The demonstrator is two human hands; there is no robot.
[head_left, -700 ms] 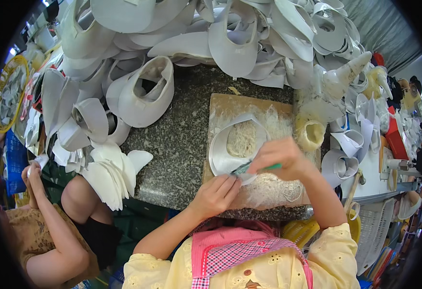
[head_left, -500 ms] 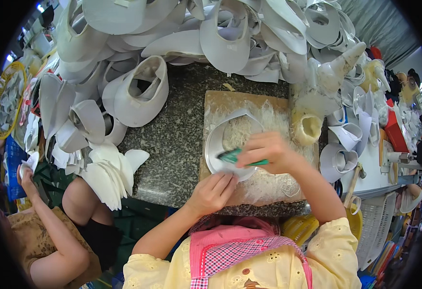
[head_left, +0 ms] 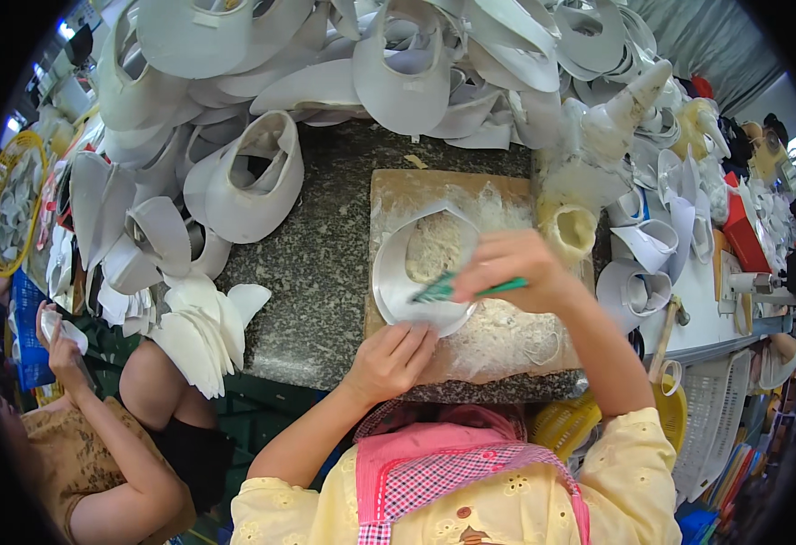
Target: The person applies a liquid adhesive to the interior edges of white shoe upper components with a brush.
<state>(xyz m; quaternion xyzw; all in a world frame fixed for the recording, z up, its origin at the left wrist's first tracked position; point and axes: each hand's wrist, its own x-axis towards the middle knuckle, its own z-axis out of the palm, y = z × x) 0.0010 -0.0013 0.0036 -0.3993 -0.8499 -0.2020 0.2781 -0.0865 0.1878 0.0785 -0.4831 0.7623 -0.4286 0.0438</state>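
The left fingers (head_left: 407,346) lie bent close together, the right fingers (head_left: 478,275) curl higher up, both forearms (head_left: 314,430) slanting inward.

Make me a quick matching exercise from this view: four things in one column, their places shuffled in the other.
Things:
1. Green tool
2. Left hand
3. Fanned white pieces
4. Brown board

Places:
A. Beneath the white visor-shaped piece
B. Held in the right hand
C. At the left side of the dark speckled table
D. At the near edge of that visor-shaped piece

Pairs: 1-B, 2-D, 3-C, 4-A
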